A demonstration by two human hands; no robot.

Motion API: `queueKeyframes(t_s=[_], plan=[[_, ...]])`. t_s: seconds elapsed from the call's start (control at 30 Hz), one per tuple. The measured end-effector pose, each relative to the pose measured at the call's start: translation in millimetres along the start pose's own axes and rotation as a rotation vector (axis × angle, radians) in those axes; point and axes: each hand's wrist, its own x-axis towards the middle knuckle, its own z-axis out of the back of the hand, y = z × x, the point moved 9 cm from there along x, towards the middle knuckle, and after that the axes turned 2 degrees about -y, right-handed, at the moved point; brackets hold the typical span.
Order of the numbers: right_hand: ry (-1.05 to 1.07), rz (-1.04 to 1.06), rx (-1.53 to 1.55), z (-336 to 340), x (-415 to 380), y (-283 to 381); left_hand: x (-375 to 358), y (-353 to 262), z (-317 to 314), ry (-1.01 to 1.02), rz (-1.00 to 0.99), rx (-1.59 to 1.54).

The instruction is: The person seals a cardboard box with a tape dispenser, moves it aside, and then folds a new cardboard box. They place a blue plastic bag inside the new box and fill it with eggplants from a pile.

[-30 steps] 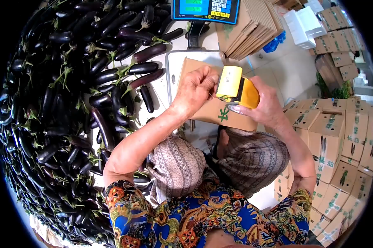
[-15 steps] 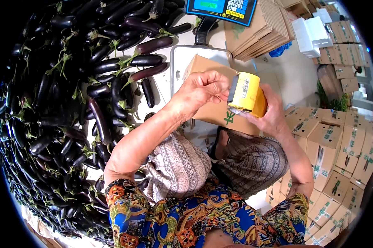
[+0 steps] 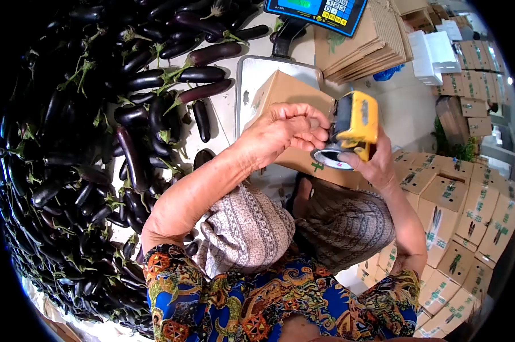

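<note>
In my right hand (image 3: 377,162) is a yellow tape dispenser (image 3: 363,117), its open side with the tape roll (image 3: 334,158) facing down and toward me. My left hand (image 3: 288,132) is closed, with its fingers curled in a pinch by the dispenser's dark front edge. Whether those fingers grip the tape's end is too small to make out. Under both hands a cardboard box (image 3: 286,94) with green print rests on the scale platform (image 3: 247,85), partly covered by the hands.
Eggplants (image 3: 135,157) are heaped across the left side. The scale's display (image 3: 317,11) stands behind the box. Flattened cartons (image 3: 363,51) are stacked at the back right, near white foam boxes (image 3: 434,54). Printed cartons (image 3: 448,208) pile up on the right.
The tape dispenser has turned in my right hand, showing more of its dark front and tape roll. My left hand has shifted slightly right, its fingers more curled.
</note>
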Motion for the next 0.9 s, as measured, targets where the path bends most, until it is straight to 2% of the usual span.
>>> queueKeyframes(t_s=[0.1,0.23,0.33,0.47,0.53,0.63,0.77,0.8,0.9], plan=[[-0.014,-0.128,0.247,-1,-2,-4,-3,-4,-6,-0.016,-0.055,0.085],[-0.033,-0.13,0.378,-1,-1,-22,-2,-15,-13,0.028,-0.209,0.152],[-0.029,-0.158,0.573,-9,4,-15,-3,-22,-11,-0.057,-0.233,0.218],[-0.037,-0.165,0.641,-6,2,-25,-4,-26,15,-0.202,-0.233,0.125],[-0.035,-0.146,0.576,-3,1,-22,-3,-21,29,-0.213,-0.209,0.081],[-0.059,-0.161,0.494,0,-1,-22,-7,-1,28,-0.311,-0.019,0.032],[0.01,-0.191,0.27,4,-1,-21,-3,9,21,-0.263,0.045,0.119],[-0.056,-0.138,0.16,10,-3,-11,-2,11,21,-0.293,0.074,0.088],[-0.028,-0.145,0.152,4,-2,1,4,12,16,-0.248,0.041,0.05]])
